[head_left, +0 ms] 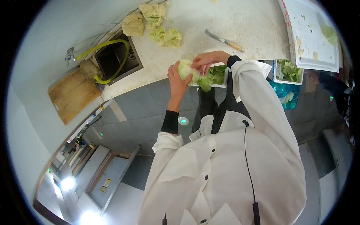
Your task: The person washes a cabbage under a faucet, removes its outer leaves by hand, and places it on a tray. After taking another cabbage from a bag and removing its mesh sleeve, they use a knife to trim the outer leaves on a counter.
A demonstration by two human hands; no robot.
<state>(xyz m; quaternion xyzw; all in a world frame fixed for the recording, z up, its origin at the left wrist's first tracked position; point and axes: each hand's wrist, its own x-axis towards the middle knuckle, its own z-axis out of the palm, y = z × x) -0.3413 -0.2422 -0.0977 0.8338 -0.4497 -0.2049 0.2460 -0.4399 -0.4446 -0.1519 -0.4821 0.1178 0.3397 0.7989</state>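
A pale green head of cabbage is held at the counter's front edge. My left hand wraps round its left side, fingers over the top and thumb in front. My right hand is bent against the cabbage's right side, its fingertips closed on the outer leaves and partly hidden. Just below my hands, loose green leaves fill a white box under the counter edge. A curved knife with a wooden handle lies on the counter beyond my right hand.
Several cauliflower heads lie at the back left of the counter. To the left are a sink with a yellow hose and a wooden board. A white tray and a leaf-filled crate are on the right.
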